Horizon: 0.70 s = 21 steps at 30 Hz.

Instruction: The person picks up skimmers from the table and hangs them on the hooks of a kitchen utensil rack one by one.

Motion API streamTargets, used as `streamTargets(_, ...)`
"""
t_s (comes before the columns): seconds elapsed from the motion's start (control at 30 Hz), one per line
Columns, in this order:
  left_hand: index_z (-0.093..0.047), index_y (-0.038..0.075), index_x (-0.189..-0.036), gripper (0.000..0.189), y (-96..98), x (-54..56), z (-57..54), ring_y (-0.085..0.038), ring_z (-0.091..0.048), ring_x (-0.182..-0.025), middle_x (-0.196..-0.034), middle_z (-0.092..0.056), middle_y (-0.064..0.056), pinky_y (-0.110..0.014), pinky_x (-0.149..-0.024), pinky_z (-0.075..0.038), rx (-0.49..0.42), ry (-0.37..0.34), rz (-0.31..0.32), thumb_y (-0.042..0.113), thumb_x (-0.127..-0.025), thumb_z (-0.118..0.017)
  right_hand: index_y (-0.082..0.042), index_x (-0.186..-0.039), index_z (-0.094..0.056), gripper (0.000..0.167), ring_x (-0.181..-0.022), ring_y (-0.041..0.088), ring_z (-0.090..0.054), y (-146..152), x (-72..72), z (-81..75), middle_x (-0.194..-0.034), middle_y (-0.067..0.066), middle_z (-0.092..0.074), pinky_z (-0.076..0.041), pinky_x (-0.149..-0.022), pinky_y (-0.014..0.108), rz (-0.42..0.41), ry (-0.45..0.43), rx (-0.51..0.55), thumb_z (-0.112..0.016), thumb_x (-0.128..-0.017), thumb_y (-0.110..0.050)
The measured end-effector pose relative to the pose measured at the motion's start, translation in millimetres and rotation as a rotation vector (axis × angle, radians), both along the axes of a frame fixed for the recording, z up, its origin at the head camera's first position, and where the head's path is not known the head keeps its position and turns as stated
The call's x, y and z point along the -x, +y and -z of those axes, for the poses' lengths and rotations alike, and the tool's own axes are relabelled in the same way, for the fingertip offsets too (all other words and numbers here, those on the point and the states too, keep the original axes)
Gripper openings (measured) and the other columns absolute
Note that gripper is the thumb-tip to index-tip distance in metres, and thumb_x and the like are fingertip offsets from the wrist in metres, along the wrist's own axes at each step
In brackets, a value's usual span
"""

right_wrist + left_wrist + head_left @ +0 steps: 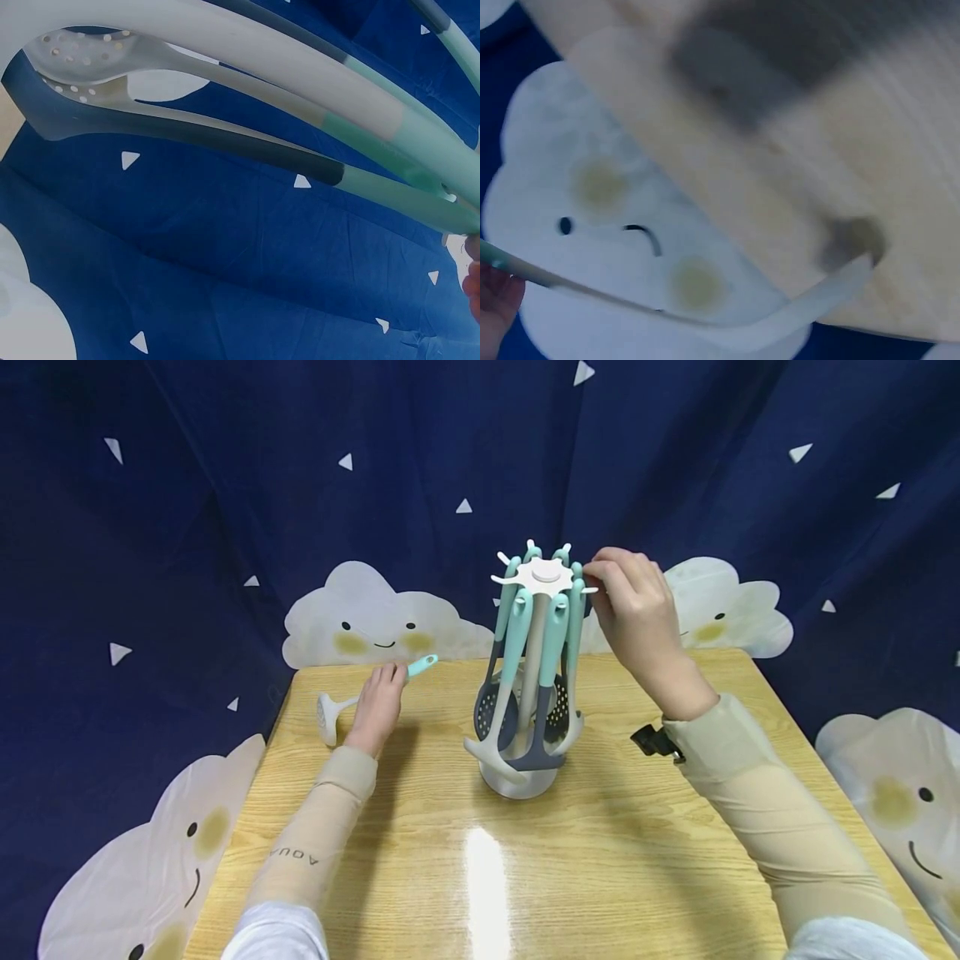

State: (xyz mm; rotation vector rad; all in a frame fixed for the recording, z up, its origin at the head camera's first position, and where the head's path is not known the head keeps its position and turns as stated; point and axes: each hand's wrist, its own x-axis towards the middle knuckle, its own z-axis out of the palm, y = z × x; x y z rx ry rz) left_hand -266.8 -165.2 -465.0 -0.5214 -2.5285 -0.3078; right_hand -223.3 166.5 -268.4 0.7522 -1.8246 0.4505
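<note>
My left hand (378, 706) grips a light grey skimmer (327, 717) by its mint handle (422, 665), with the perforated head to the left, just above the table. The left wrist view shows its curved grey neck (765, 330) edge-on. A white rotating utensil stand (517, 785) stands upright at mid-table, hung with several mint-handled utensils. At the stand's top right my right hand (637, 602) pinches the handle end of a dark slotted utensil (557, 714). In the right wrist view its dark shaft (247, 154) runs left from the fingers (472, 281), partly behind others.
The wooden table (420, 852) ends at a dark blue curtain (420, 410) with white triangles and smiling clouds. Hooks (501, 579) spread out from the stand's top. Light grey and dark utensil heads (495, 760) stick out near its base. A black strap (652, 741) hangs from the right wrist.
</note>
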Motion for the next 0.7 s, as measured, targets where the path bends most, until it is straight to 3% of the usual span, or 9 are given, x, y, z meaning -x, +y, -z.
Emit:
streamTargets(0.33,-0.049,-0.002,-0.105,0.016,24.8,-10.1,-46.2,-0.033,-0.051,-0.091,-0.098,-0.052,-0.017,-0.038,-0.08,-0.047,-0.155,-0.037,0.039,0.008,-0.093,-0.049,0.005,-0.089,-0.058,0.004,-0.075,0.032,-0.051,0,-0.3,0.1,-0.091,0.016,-0.059,-0.04,-0.059,0.04,0.0,-0.009,-0.005,-0.056,-0.087,0.002)
streamTargets(0.7,-0.05,-0.004,-0.107,0.018,56.8,-28.6,-96.4,-0.031,-0.05,-0.086,-0.095,-0.052,-0.015,-0.039,-0.078,-0.046,-0.334,-0.011,0.141,0.009,-0.093,-0.049,0.005,-0.089,-0.059,0.004,-0.076,0.032,-0.052,0,-0.1,0.4,-0.091,0.016,-0.059,-0.04,-0.059,0.04,-0.003,-0.003,0.005,-0.056,-0.086,0.003)
